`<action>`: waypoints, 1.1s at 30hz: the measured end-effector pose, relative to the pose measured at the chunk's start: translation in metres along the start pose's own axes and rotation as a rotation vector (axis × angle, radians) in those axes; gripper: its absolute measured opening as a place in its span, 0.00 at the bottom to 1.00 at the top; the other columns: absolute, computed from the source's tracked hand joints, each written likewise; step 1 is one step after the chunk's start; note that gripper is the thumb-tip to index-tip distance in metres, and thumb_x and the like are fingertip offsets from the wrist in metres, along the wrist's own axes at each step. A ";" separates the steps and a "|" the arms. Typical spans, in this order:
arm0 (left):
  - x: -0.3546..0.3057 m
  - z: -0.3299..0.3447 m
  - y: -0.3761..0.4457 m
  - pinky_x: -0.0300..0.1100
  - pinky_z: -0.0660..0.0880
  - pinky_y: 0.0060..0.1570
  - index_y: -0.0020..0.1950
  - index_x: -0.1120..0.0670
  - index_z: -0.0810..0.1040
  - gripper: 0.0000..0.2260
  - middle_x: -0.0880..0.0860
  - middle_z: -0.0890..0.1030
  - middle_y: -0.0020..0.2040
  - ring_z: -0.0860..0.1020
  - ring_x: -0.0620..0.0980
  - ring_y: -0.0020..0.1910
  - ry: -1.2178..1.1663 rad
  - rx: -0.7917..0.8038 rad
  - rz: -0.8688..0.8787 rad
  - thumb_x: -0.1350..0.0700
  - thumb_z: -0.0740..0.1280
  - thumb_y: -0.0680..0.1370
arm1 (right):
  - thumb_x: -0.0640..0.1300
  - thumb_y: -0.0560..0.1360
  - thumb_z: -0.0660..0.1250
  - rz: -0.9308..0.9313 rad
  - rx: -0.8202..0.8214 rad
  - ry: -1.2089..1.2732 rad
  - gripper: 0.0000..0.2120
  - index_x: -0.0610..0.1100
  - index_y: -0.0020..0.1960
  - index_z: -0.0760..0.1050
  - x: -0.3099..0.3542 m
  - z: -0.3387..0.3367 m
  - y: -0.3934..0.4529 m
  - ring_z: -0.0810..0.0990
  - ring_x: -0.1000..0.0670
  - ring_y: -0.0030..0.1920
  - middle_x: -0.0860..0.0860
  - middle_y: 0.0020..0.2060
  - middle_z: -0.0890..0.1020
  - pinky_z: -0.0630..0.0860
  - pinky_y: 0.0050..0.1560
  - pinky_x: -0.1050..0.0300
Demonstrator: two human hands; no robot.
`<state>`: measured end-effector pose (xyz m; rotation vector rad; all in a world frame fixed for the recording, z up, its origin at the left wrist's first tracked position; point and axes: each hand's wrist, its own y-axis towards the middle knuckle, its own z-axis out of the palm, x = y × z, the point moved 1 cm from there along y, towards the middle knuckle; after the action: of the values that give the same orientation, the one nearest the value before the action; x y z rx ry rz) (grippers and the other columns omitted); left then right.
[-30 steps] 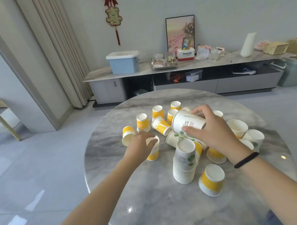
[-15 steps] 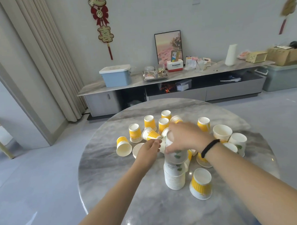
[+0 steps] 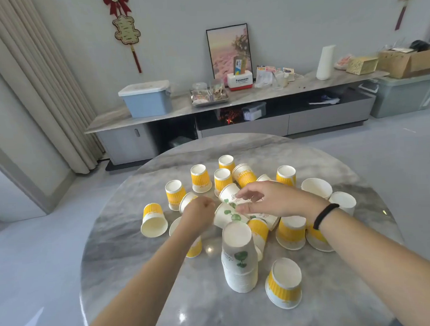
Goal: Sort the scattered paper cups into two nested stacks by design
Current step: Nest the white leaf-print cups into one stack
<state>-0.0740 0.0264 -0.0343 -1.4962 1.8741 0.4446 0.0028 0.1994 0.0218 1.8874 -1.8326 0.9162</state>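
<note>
At frame center, the right hand [image 3: 267, 200], fingers spread, reaches for a tipped leaf-print cup [image 3: 227, 212]; the left hand [image 3: 199, 212] is fisted beside it. Best to pinch its rim, then cap the leaf-print stack [image 3: 239, 262] at lower center squarely.

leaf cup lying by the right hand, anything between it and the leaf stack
Nothing visible blocks it. The leaf cup lies on its side just behind the leaf stack, with the right hand over it. A yellow cup crowds the stack's right side.
</note>
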 end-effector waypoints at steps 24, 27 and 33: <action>-0.037 -0.009 0.061 0.32 0.66 0.29 0.50 0.51 0.83 0.06 0.48 0.79 0.35 0.73 0.38 0.25 -0.262 0.303 0.073 0.54 0.69 0.75 | 0.52 0.70 0.70 0.016 -0.257 0.040 0.34 0.47 0.71 0.59 -0.042 0.025 0.035 0.72 0.54 0.54 0.55 0.54 0.72 0.68 0.49 0.61; -0.027 0.008 0.082 0.31 0.69 0.29 0.51 0.55 0.81 0.08 0.50 0.81 0.42 0.77 0.44 0.30 -0.160 0.161 0.032 0.53 0.66 0.77 | 0.55 0.69 0.68 0.092 -0.288 -0.113 0.30 0.48 0.67 0.62 -0.047 0.023 0.033 0.76 0.48 0.53 0.50 0.55 0.76 0.71 0.45 0.54; -0.006 0.043 0.110 0.46 0.75 0.53 0.61 0.57 0.76 0.15 0.55 0.80 0.56 0.80 0.57 0.51 0.106 0.044 0.024 0.53 0.67 0.76 | 0.58 0.68 0.66 0.145 -0.220 -0.198 0.27 0.48 0.62 0.65 -0.058 0.023 0.034 0.75 0.46 0.53 0.48 0.56 0.75 0.75 0.49 0.51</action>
<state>-0.1649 0.0889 -0.0768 -1.4953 1.9725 0.3384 -0.0232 0.2245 -0.0395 1.7811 -2.1123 0.5578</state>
